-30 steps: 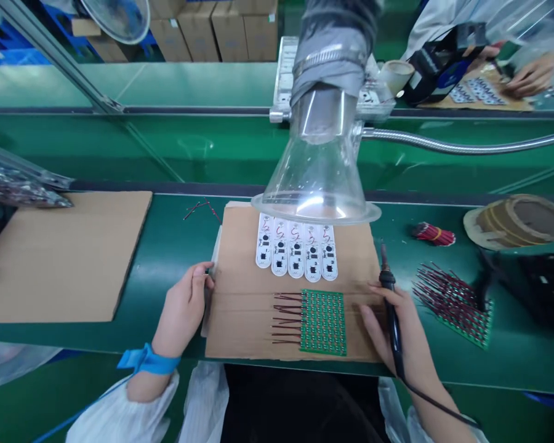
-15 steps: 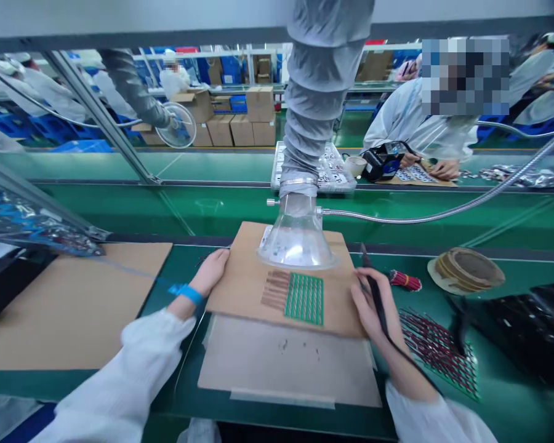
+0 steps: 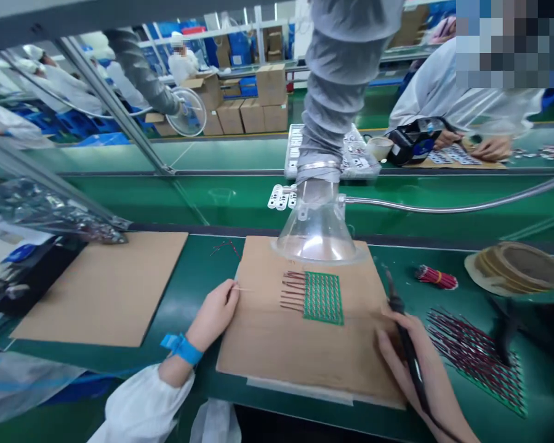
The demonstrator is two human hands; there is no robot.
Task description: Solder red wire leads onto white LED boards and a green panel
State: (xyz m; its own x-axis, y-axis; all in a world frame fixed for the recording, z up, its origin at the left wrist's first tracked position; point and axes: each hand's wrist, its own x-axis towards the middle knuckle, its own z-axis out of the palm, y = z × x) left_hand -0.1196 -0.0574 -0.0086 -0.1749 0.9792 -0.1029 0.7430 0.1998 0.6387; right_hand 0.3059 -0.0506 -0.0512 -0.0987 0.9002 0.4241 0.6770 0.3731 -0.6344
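Note:
A green circuit board panel [image 3: 324,298] with dark red wires along its left edge lies on a cardboard sheet [image 3: 277,344]. At the sheet's left edge, my left hand [image 3: 216,311], with a blue wrist strap [image 3: 182,349], pinches a thin pale strand. My right hand [image 3: 418,357] rests by the sheet's right side and holds a black soldering iron [image 3: 410,354], its tip pointing away from me. Above the far part of the sheet hangs a clear fume hood [image 3: 318,237] on a grey duct.
A wired green panel [image 3: 489,363], a red wire bundle [image 3: 437,277] and a tape roll [image 3: 517,267] are at the right. Another cardboard sheet [image 3: 115,289] lies left. Across the green conveyor [image 3: 240,200], another person's hands [image 3: 489,148] work near a black device [image 3: 415,143].
The cardboard sheet with the panel has come nearer to me and now covers most of the grey mat beneath. White labelled pieces have appeared on the conveyor behind the hood. The view has shifted.

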